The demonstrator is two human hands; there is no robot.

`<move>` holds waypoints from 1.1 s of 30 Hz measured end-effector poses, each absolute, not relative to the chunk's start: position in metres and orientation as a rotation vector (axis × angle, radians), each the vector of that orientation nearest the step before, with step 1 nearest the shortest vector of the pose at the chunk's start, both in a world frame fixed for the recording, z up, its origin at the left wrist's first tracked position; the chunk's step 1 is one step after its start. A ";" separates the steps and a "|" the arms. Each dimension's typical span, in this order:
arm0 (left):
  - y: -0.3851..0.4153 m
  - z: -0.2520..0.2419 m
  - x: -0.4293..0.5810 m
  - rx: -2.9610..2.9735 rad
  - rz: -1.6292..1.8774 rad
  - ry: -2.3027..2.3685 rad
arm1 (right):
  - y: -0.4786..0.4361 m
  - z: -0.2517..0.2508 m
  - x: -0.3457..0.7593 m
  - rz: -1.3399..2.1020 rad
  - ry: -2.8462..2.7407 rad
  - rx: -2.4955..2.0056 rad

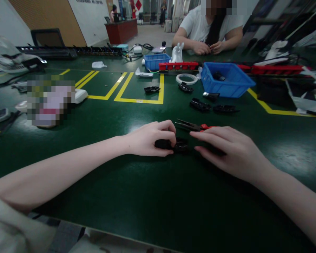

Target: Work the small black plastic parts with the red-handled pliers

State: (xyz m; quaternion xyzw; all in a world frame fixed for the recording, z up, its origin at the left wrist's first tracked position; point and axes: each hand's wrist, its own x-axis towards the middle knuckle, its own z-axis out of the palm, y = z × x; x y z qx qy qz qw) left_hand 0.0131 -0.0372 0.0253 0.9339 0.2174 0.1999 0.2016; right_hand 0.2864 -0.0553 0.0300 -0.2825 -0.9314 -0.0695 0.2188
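Note:
Both my hands rest on the dark green table [147, 196] over a small black plastic part [180, 146]. My left hand [151, 138] curls its fingers and thumb round the left end of that part. My right hand [228, 151] lies over its right end, fingers bent down on it and hiding what is beneath. Just behind my fingers lie pliers [193, 125] with red handles and dark jaws pointing left.
Several loose black parts [200, 104] lie beyond the pliers. A blue bin [226, 80] stands at the back right, a smaller blue bin [155, 61] further back, with red trays [178, 65] and a white tape ring [186, 78]. Another person sits across the table.

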 end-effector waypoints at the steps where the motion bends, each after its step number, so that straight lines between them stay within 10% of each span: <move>1: -0.037 0.026 0.013 2.617 0.547 0.633 | -0.051 0.029 0.294 -0.203 -2.528 -0.915; 12: -0.026 0.027 -0.006 2.748 0.521 0.898 | -0.038 0.014 0.314 -0.087 -2.518 -1.409; 33: -0.022 0.038 -0.015 2.538 0.484 0.705 | -0.055 0.029 0.305 -0.234 -2.400 -1.017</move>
